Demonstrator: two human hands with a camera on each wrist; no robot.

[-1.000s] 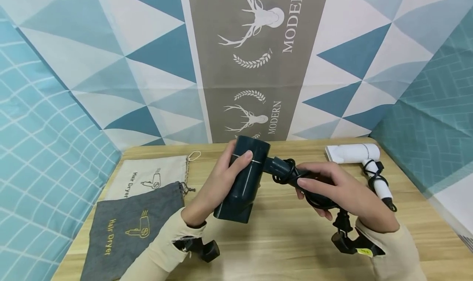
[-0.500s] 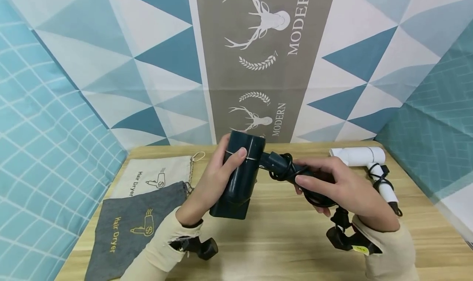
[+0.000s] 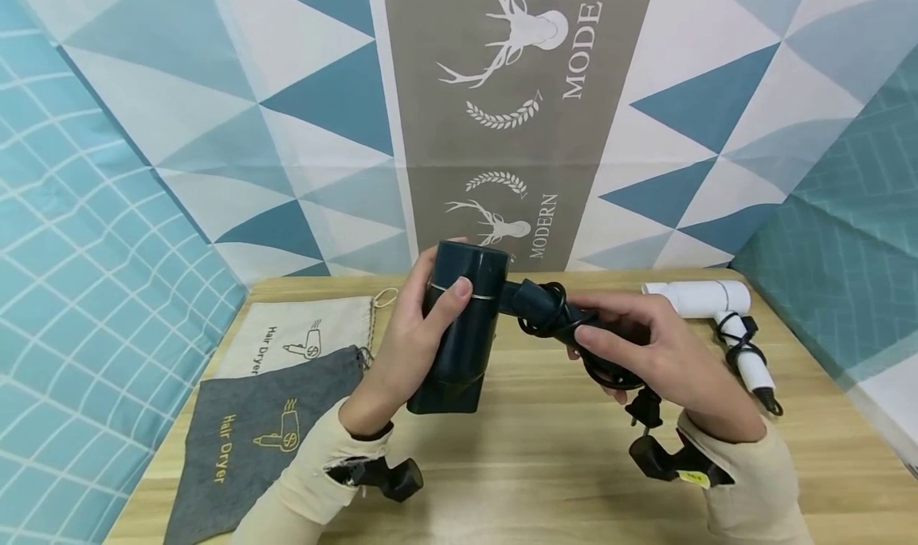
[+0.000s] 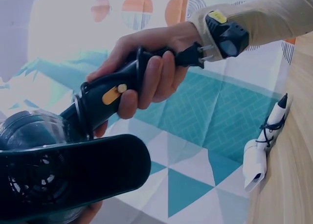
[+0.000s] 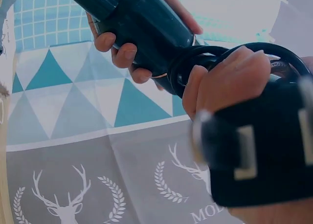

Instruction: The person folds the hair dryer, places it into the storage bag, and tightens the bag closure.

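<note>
Both hands hold a dark teal hair dryer (image 3: 466, 322) above the table in the head view. My left hand (image 3: 398, 346) grips its barrel, thumb across the top, fingers partly hidden behind. The right hand (image 3: 667, 354) grips the handle, around which the black cord (image 3: 551, 315) is wound in loops. Below the right hand hangs the black plug (image 3: 645, 408); its two metal prongs show in the left wrist view. That view also shows a gold switch (image 4: 115, 93) on the handle and the flat nozzle (image 4: 98, 172) close to the camera.
A white hair dryer (image 3: 703, 298) with a wrapped cord lies at the back right of the wooden table (image 3: 538, 465). On the left, a grey drawstring bag (image 3: 265, 449) overlaps a cream one (image 3: 301, 334); both read "Hair Dryer". A patterned backdrop (image 3: 495, 131) stands behind.
The dark hair dryer has shifted slightly up and left in the head view with both hands still gripping it. The view itself has also shifted a little.
</note>
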